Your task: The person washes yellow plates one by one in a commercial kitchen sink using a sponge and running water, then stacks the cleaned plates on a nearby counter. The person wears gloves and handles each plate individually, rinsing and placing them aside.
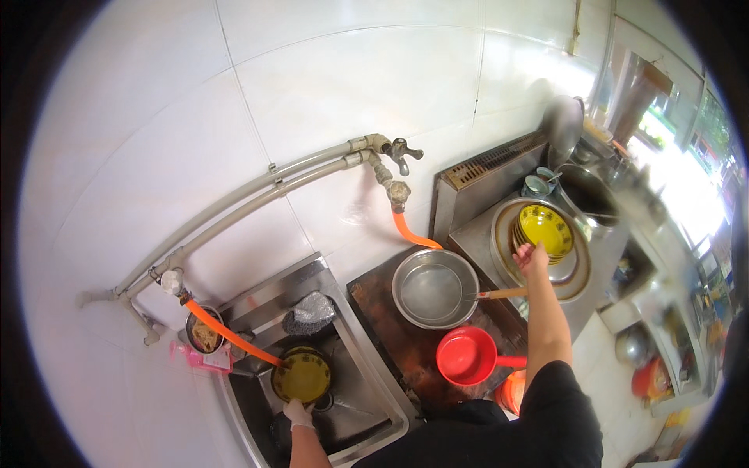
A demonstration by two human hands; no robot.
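Observation:
My left hand, in a pale thin glove, grips the near rim of a yellow bowl with a dark patterned rim, down in the steel sink. The end of an orange hose reaches that bowl. Stretched out to the right, my right hand has its fingers at the near rim of another yellow bowl. That bowl tops a stack standing in a wide round metal pan. Part of the right hand's grip is hidden by the hand itself.
Between sink and stack are a metal pot of water with a wooden handle and a red dipper. A dark scouring pad lies at the sink's back. Pipes with taps run along the tiled wall. A deep pot stands farther right.

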